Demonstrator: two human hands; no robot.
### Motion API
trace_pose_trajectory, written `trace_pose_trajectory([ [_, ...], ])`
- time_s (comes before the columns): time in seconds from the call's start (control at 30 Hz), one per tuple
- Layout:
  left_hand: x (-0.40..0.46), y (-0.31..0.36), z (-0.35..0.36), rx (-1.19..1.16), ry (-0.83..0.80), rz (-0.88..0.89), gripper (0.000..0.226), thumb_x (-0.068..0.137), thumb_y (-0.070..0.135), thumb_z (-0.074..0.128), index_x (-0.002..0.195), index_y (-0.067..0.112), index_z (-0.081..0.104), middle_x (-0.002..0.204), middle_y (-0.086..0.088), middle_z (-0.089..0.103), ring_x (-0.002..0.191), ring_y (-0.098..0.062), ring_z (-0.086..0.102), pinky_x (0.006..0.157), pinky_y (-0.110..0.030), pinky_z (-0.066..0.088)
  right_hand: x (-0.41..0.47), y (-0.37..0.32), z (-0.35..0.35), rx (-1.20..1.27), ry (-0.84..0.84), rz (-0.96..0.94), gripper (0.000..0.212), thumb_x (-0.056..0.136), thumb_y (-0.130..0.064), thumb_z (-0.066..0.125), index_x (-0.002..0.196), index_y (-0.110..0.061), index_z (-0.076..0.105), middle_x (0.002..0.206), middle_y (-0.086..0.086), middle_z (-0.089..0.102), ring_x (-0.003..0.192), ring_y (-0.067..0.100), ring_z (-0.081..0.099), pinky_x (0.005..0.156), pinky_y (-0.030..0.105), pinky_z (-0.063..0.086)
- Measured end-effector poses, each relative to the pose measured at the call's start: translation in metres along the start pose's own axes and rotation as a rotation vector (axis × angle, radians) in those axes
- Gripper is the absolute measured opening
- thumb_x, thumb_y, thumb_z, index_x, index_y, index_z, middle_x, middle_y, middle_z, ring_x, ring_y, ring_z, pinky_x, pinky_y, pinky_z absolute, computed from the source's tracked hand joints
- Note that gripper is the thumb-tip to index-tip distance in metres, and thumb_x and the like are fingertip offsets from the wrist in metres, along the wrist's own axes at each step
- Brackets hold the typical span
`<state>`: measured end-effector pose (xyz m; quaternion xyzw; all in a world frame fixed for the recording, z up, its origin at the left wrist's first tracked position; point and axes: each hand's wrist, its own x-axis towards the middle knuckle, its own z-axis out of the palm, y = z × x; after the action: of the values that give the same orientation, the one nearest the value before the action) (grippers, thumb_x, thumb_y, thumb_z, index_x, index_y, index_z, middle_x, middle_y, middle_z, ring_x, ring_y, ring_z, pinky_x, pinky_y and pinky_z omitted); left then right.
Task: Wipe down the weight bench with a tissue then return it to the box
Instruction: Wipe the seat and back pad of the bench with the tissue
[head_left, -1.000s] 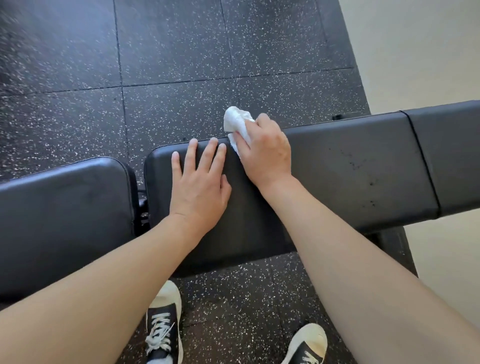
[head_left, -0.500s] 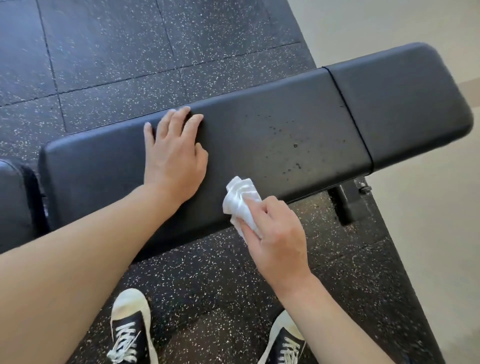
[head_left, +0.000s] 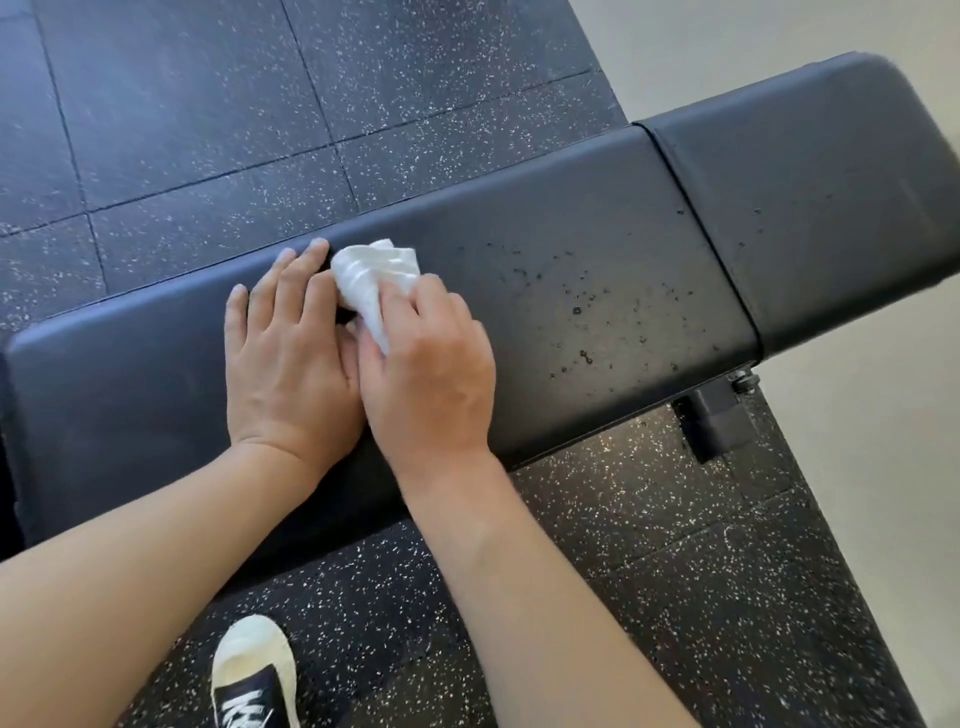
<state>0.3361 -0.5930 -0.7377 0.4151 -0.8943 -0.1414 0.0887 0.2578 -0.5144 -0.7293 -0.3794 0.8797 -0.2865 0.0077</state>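
Matt black vinyl bench pad (head_left: 545, 291), crumpled paper tissue (head_left: 371, 275)

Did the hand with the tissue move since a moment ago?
Yes. The right hand with the tissue went from the bench's near edge up across the pad toward its far edge, beside the left hand.

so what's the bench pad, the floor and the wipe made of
Bench pad: looks like black vinyl or faux leather over padding, with a smooth dull sheen, rounded edges and a seam. Floor: likely rubber gym tiles, matte black with white flecks and visible joints. Wipe: white tissue paper, soft and crumpled.
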Motion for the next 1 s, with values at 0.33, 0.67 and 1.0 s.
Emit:
trace_pose_trajectory([
  [0.33, 0.001, 0.0, -0.002, 0.057, 0.017, 0.039, 0.059, 0.089, 0.02, 0.043, 0.147, 0.016, 0.051, 0.164, -0.006, 0.041, 0.153, -0.033, 0.034, 0.128, -0.058, 0.017, -0.008, 0.102, -0.047, -0.091, 0.13, -0.009, 0.026, 0.1, -0.035, 0.068, 0.102, -0.009, 0.071, 0.082, 0.003, 0.05, 0.07, 0.023, 0.045, 0.059, 0.044, 0.047],
  [0.67, 0.003, 0.001, -0.001, 0.068, 0.005, 0.036, 0.063, 0.087, 0.023, 0.041, 0.148, 0.016, 0.052, 0.164, -0.008, 0.042, 0.153, -0.034, 0.034, 0.128, -0.06, 0.018, 0.073, 0.004, 0.016, -0.066, 0.046, -0.021, 0.023, 0.096, -0.034, 0.066, 0.107, -0.014, 0.071, 0.097, 0.007, 0.062, 0.084, 0.029, 0.058, 0.068, 0.044, 0.048],
  [1.0, 0.003, -0.002, 0.001, 0.075, 0.013, 0.049, 0.06, 0.089, 0.024, 0.041, 0.148, 0.018, 0.051, 0.163, -0.005, 0.04, 0.153, -0.032, 0.033, 0.128, -0.058, 0.017, 0.092, 0.122, -0.04, -0.153, 0.166, 0.137, 0.034, 0.097, -0.041, 0.06, 0.095, -0.007, 0.067, 0.088, 0.008, 0.053, 0.075, 0.03, 0.053, 0.061, 0.047, 0.051],
])
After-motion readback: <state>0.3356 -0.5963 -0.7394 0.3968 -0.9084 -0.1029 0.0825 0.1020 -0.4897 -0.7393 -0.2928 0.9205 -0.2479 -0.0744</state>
